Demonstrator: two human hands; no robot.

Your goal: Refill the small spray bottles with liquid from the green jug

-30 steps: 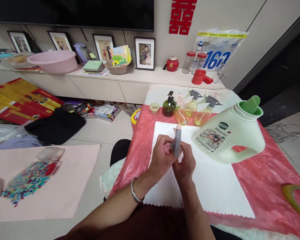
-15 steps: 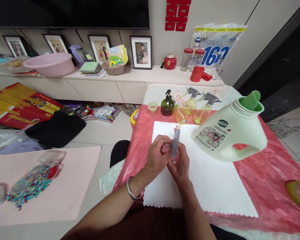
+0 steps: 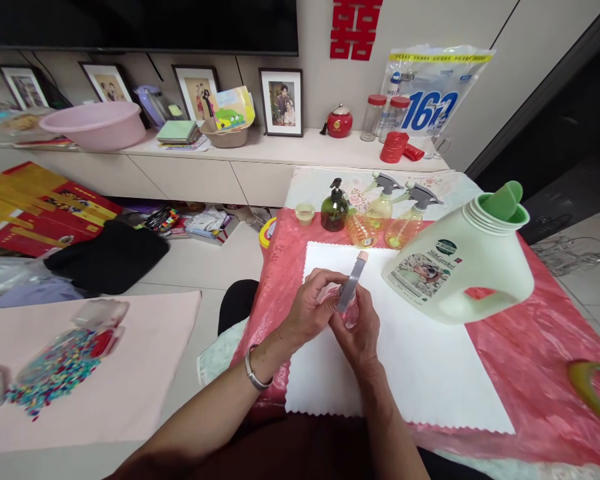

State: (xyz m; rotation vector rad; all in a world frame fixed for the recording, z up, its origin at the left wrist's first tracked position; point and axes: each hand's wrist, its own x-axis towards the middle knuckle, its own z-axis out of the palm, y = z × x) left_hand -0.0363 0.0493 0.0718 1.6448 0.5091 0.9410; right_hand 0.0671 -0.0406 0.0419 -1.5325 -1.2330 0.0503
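Observation:
A small clear pinkish spray bottle (image 3: pixel 351 316) is held upright between my two hands above the white sheet. Its grey spray head (image 3: pixel 351 285) points away from me and ends in a pale pink nozzle (image 3: pixel 363 255). My left hand (image 3: pixel 310 305) is closed around the near left side, its thumb and fingers at the neck and head. My right hand (image 3: pixel 361 330) wraps the bottle's body from the right. Fingers hide much of the bottle and the joint under the head.
A large pale green jug (image 3: pixel 460 267) stands on the right of the white sheet (image 3: pixel 405 380). Behind are a dark green pump bottle (image 3: pixel 335 212), two trigger spray bottles (image 3: pixel 411 217), an orange clear bottle (image 3: pixel 363 232) and a small cup (image 3: pixel 305 213). Tape (image 3: pixel 593 387) lies far right.
The grey spray head has swung so that its nozzle end leans further right. My left hand's fingers have shifted at the neck, while my right hand stays on the bottle.

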